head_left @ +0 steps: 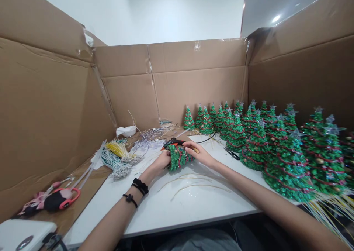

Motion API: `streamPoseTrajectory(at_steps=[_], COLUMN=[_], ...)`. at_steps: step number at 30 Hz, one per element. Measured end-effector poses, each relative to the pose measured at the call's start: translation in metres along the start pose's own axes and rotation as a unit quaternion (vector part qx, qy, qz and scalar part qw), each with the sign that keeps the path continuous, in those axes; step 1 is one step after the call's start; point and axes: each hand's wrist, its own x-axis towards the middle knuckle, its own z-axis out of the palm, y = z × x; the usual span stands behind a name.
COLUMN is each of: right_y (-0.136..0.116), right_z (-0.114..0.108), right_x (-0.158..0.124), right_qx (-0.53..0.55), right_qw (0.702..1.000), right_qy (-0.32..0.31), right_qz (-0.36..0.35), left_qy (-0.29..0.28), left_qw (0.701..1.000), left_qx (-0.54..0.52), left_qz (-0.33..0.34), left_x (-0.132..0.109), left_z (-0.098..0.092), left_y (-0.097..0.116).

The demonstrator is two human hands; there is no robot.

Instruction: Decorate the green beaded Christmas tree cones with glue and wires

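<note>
A small green tinsel Christmas tree with red garland lies on its side over the white table, its narrow end toward the right. My left hand is closed around its base end, fingers partly hidden behind the tinsel. My right hand curls its fingers over the other end; a small yellowish piece shows at the fingertips, too small to name. Just behind the tree lies a black and orange glue gun, close to my right fingertips. Thin pale wires lie on the table in front of the tree.
Many finished-looking trees with clear stars stand at the right and back. Black scissors lie beside them. On the left are bundled wires, a white dish, a plush toy and a white device. Cardboard walls surround the table.
</note>
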Motion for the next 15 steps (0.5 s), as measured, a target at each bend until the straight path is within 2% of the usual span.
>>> streamPoseTrajectory(at_steps=[7,15], right_y=[-0.009,-0.019], right_z=[0.0,-0.003], right_x=[0.0,0.0], right_qx=[-0.003,0.064], right_qw=[1.0,0.993], right_qy=[-0.012,-0.034], right_qz=[-0.004,0.097], left_qy=[0.012,-0.031], left_qw=[1.0,0.999], left_qx=[-0.004,-0.01], left_qz=[0.003,0.015], left_x=[0.002,0.007], left_z=[0.0,-0.005], left_y=[-0.002,-0.01])
